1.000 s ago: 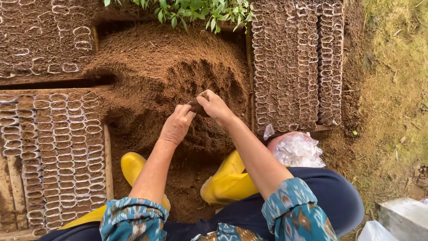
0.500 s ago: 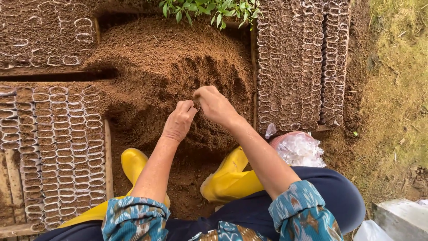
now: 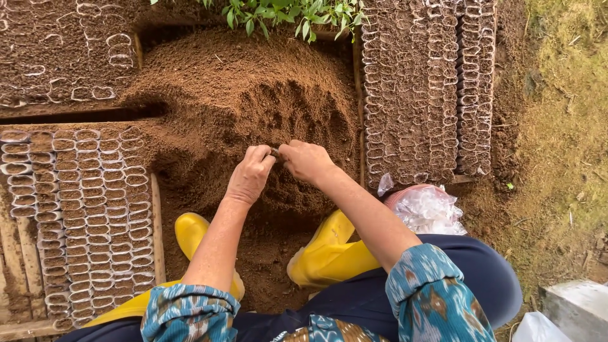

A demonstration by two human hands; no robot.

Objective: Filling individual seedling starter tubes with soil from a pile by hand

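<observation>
Brown soil-filled little bags [image 3: 95, 221] are standing packed in rows at the lower left, likely so they prop each other upright. At centre, the left hand [image 3: 249, 177] and right hand [image 3: 308, 161] are pinching a small bag [image 3: 275, 152] between their fingertips, low over the soil heap [image 3: 253, 95]. More rows [image 3: 418, 88] are filling the upper right, with a clear plastic bundle [image 3: 427, 209] below.

Soft, even daylight fills the scene, bright without glare. The heaped mound of brown soil [image 3: 253, 107] is sharp, with a deep shadow in the hollow at its left foot. Only faint shadows lie under the arms. Edges bend slightly outward.
</observation>
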